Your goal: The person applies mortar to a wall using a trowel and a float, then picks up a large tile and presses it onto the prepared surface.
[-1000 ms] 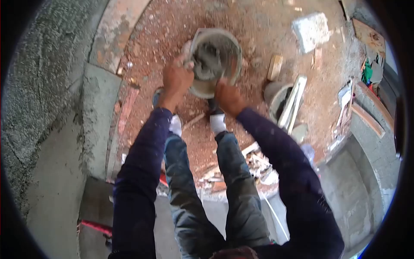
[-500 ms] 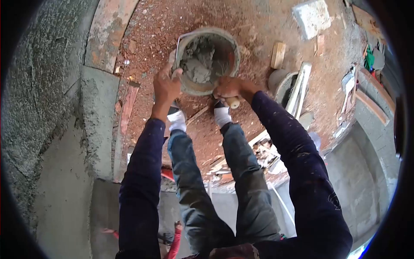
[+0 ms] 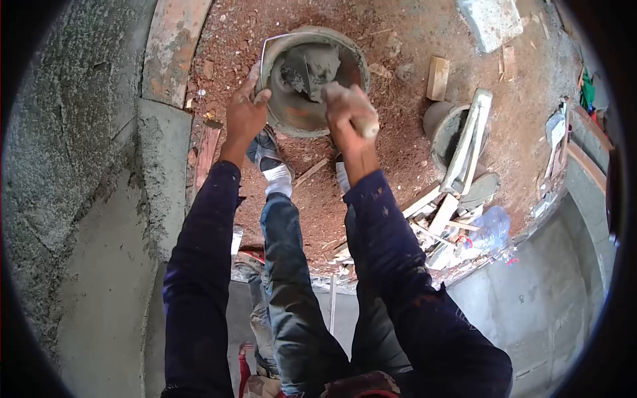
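A round bucket (image 3: 302, 131) holding wet grey mortar (image 3: 323, 61) stands on the reddish ground in front of my feet. At its left rim, beside the wire bail, my left hand (image 3: 247, 114) grips the edge with the thumb toward the near side. My right hand (image 3: 350, 114) is wrapped round the handle of a trowel (image 3: 367, 127), above the bucket's near right rim. The pale handle end sticks out toward me. The trowel's blade reaches into the bucket among the mortar, and part of it is hidden by my hand.
A second bucket (image 3: 439, 123) stands to the right with pale wood strips (image 3: 468, 142) across it. Around are a wood block (image 3: 437, 78), a whitish slab (image 3: 492, 25), scrap wood and a plastic bottle (image 3: 492, 229). Rough cement wall (image 3: 60, 132) rises left. Another person's leg (image 3: 260, 312) shows below.
My right hand has turned and swung over the bucket's near right side, and the mortar inside has shifted. My left hand stays at the rim. The whole view has moved slightly.
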The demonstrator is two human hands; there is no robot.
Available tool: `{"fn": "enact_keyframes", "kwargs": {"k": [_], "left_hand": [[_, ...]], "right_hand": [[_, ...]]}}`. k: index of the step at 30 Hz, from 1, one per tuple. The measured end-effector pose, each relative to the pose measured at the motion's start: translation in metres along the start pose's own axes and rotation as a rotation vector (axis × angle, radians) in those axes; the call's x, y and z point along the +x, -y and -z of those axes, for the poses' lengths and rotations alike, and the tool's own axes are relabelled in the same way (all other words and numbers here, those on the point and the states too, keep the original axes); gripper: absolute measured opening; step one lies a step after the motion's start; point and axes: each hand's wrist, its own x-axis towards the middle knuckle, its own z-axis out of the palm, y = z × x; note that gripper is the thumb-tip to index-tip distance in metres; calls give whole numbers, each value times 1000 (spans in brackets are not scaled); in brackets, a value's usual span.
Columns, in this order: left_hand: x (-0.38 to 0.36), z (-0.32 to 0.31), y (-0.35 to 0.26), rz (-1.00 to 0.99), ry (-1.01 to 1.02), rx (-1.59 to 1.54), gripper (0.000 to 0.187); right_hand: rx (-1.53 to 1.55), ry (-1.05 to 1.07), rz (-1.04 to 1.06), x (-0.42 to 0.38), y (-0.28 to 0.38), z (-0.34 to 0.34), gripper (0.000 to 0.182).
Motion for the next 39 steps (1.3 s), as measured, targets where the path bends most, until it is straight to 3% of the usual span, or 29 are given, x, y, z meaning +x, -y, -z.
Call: {"fn": "enact_keyframes", "kwargs": {"k": [1,2,4,6,7,9,10,11,13,14,15,17,18,19,21,22,23,25,26,28,29,31,32,33,36,37,39], "left_hand": [[3,-4,-2,-80,-82,166,49],[9,-12,6,-127,-90,155,46],[6,-3,-20,-72,-19,0,47],[0,11,-50,18,103,-88,44],[-1,6,-47,27,105,-95,44],[6,-8,-42,-57,-23,64,47],[8,-14,-36,-160,-105,139,47],[11,-16,-38,-171,-117,132,47],[7,-11,-37,-27,-53,177,45],[-3,-9,-33,-21,-36,183,45],[0,-7,-35,-23,-5,100,44],[7,-9,-32,-17,17,11,43],[7,-14,-30,-50,-16,32,44],[3,-21,-29,-80,-42,53,45],[-2,-26,-36,-107,-40,56,42],[4,-23,-39,-135,-67,65,39],[0,-19,-37,-127,-76,69,39],[-8,-21,-35,-101,-107,108,38],[-6,-20,-32,-126,-97,48,39],[-5,-22,-28,-113,-108,57,40],[-11,-25,-27,-95,-102,62,41],[-12,-27,-33,-109,-96,50,42],[-8,-25,-36,-119,-111,43,43],[-15,-24,-34,-109,-105,43,44],[-13,-24,-16,-137,-20,-125,47],[-8,-22,-17,-138,-25,-122,47],[-11,-24,-17,-124,82,-179,49]], "right_hand": [[-304,-124,0,-18,-11,-9,6],[-617,-241,1,-36,-22,-19,6],[-936,-363,13,-59,-46,-32,8],[-2437,-782,-180,-68,-64,-39,22],[-2439,-795,-188,-59,-51,-36,22],[-3830,-659,-59,-29,12,-21,33],[-4078,-399,-106,-31,55,-1,38],[-4092,-386,-78,-33,57,6,38],[-4113,-259,-535,-40,27,21,43],[-3886,-471,-625,-49,8,9,35],[-3895,-473,-592,-49,-3,-5,35],[-3956,-507,-262,-51,-7,-28,42],[-4176,1,78,-41,7,-38,43],[-4177,-24,60,-43,27,-27,43],[-4421,231,32,-38,60,3,39],[-4254,-229,-302,-37,46,21,30],[-4055,-497,-497,-39,18,23,31],[-3906,-580,-620,-55,-16,2,34],[-3927,-564,-583,-48,-10,-14,34],[-4242,-250,-188,-39,15,-34,41],[-4236,-278,-205,-43,35,-24,41],[-4415,352,-136,-42,80,1,45],[-4173,-397,-353,-40,54,25,45],[-4163,-398,-381,-54,27,26,45],[-3686,-824,-448,-76,-15,16,48],[-3688,-813,-446,-73,-14,8,48],[-3803,-611,-221,-69,-7,-8,50]]}}
